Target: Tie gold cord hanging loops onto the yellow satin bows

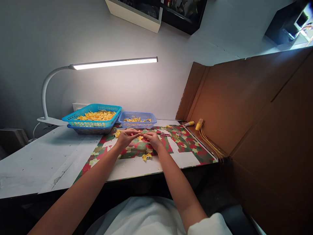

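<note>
My left hand (127, 137) and my right hand (153, 139) meet over the patterned sheet on the table, fingertips pinched close together. Between them is a small piece, too fine to make out fully. A thin gold cord (148, 147) runs down from my right fingers. At its lower end a yellow ribbon bow (147, 157) rests near the table's front edge. Another bit of yellow ribbon (140, 138) shows just below the fingertips. More yellow bows (117, 133) lie behind my left hand. A slim reddish tool (163, 134) lies beyond my right hand, its kind unclear.
A turquoise basket (94, 123) heaped with yellow bows sits on another basket at back left, beside a smaller blue basket (138, 125). A lit lamp (114, 63) reaches overhead. Cardboard (244, 94) walls the right side, near a spool (199, 124) and gold cords (211, 143).
</note>
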Demonstrator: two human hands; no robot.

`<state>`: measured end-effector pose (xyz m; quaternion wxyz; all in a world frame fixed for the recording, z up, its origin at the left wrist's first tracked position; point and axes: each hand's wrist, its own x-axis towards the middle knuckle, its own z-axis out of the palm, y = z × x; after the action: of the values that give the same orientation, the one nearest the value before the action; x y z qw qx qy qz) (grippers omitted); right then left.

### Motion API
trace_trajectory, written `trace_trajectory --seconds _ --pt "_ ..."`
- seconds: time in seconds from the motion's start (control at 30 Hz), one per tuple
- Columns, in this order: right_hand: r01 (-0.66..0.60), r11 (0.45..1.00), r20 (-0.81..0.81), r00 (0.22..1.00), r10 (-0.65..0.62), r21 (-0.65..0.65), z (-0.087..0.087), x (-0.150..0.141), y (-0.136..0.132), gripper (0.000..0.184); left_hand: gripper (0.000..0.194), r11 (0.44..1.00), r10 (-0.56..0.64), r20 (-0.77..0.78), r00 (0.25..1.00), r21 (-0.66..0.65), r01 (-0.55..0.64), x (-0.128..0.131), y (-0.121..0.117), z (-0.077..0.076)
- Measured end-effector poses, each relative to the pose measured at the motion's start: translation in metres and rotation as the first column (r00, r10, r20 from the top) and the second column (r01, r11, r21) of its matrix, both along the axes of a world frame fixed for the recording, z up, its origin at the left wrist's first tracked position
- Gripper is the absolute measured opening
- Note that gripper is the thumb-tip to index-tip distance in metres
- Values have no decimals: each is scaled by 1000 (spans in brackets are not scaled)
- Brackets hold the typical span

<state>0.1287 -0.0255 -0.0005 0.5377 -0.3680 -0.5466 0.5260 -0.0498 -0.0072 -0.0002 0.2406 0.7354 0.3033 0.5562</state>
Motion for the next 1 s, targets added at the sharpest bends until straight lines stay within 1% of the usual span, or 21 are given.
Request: trace_trajectory --seconds 0.27,0.4,0.53,0.67,0.8,1.0 --pt "-26 999 2 1000 26 -21 -1 1 1 39 40 1000 0 29 1000 -9 0 1 -3 2" --pt "-19 1000 11 1000 19 -23 -3 2 2 37 38 1000 -7 35 999 -10 7 2 -6 4" --pt "-5 1000 35 999 5 -8 -3 4 2 34 37 1000 -14 35 999 -8 14 2 -5 3" --pt "20 998 61 998 -23 61 0 1 -1 35 38 1000 4 47 999 -4 -4 1 0 -1" --pt "81 984 85 992 -95 160 1 -5 -3 37 34 1000 -2 30 1000 -18 2 -1 5 -6" --pt "157 955 91 979 -184 253 -2 -9 -4 27 26 997 -36 2 999 -64 36 0 8 -12"
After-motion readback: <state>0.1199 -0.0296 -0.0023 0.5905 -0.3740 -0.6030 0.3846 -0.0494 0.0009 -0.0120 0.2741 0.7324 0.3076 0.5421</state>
